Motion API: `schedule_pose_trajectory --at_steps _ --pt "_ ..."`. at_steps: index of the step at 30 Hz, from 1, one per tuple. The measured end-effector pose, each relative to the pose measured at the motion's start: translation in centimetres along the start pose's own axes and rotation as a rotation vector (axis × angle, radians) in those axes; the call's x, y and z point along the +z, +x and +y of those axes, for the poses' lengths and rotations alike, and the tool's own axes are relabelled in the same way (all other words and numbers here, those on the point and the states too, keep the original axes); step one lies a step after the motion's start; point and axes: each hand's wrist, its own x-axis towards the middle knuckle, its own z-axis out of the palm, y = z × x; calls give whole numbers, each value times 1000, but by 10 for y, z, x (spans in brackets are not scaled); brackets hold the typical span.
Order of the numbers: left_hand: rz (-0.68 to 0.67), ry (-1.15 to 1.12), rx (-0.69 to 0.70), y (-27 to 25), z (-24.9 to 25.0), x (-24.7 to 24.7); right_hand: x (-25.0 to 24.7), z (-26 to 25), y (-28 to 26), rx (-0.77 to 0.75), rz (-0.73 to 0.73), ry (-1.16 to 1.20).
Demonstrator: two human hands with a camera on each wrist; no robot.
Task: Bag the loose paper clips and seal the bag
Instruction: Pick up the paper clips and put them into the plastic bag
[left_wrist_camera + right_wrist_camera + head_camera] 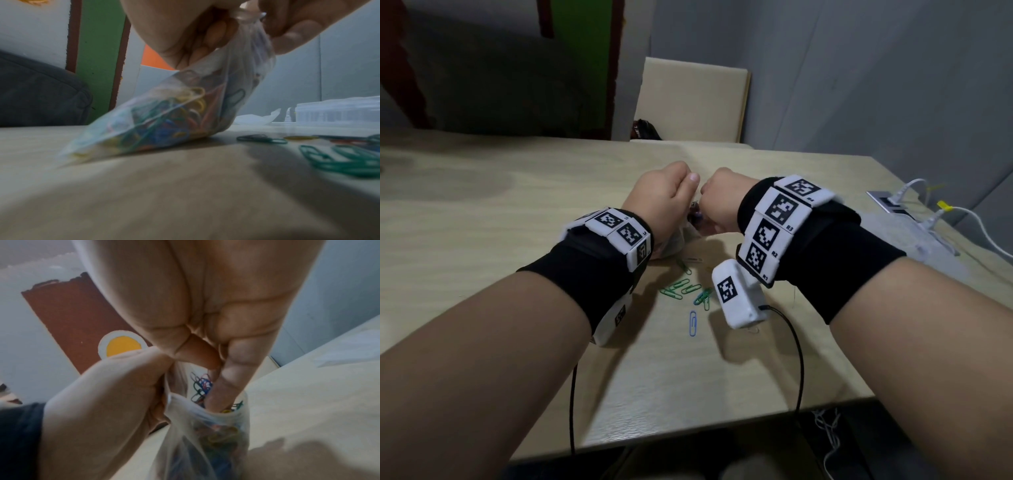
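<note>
My left hand (661,195) pinched the mouth of the clear bag (164,116), which rested on the table (482,212). My right hand (717,202) held paper clips (202,386) inside its opening; loose clips (685,289) lay nearby.

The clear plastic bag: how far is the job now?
Done: the clear plastic bag holds many coloured clips. In hand: left hand holds its mouth open; right hand pushes clips in. Left: green and blue paper clips on the wooden table, then sealing.
</note>
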Motion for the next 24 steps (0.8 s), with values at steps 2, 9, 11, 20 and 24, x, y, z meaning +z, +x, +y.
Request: schedule_pose_trajectory --at_steps 2,9,11,20,24 --pt "-4 4 -9 0 -1 1 1 1 -1 -1 -6 -60" --pt "29 23 -35 2 -2 0 -2 11 -5 -80 125 -227" --pt "40 31 -40 1 -2 0 -6 16 -10 -98 210 -246" --pt "134 76 -51 1 -1 -4 7 44 -27 26 -75 -664" --pt "150 78 -69 2 -2 -4 26 34 -34 -104 -233 -680"
